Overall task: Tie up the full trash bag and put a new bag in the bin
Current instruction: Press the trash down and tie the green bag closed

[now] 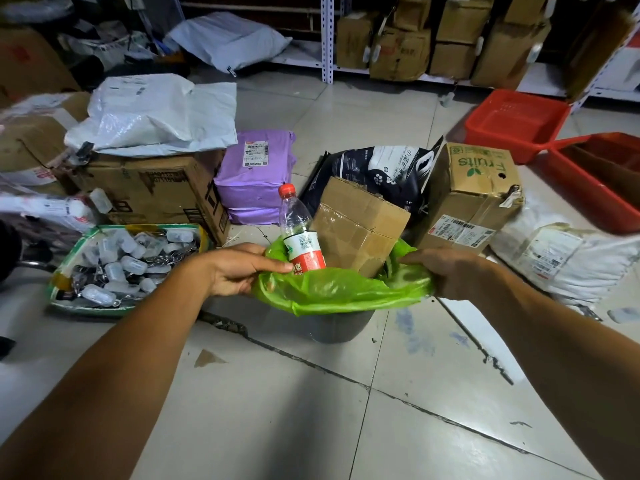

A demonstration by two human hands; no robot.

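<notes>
The green trash bag (332, 289) lines a grey bin (332, 327) on the tiled floor (277, 410); the left hand (239, 271) pinches its left rim, fingers closed; the right hand (450, 271) seemingly grips the right rim; a plastic bottle (299, 233) and cardboard box (356, 226) protrude.

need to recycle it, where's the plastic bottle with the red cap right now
In the head view the plastic bottle stands upright in the green trash bag, at its left side, beside the cardboard box and just above the left hand.
</notes>
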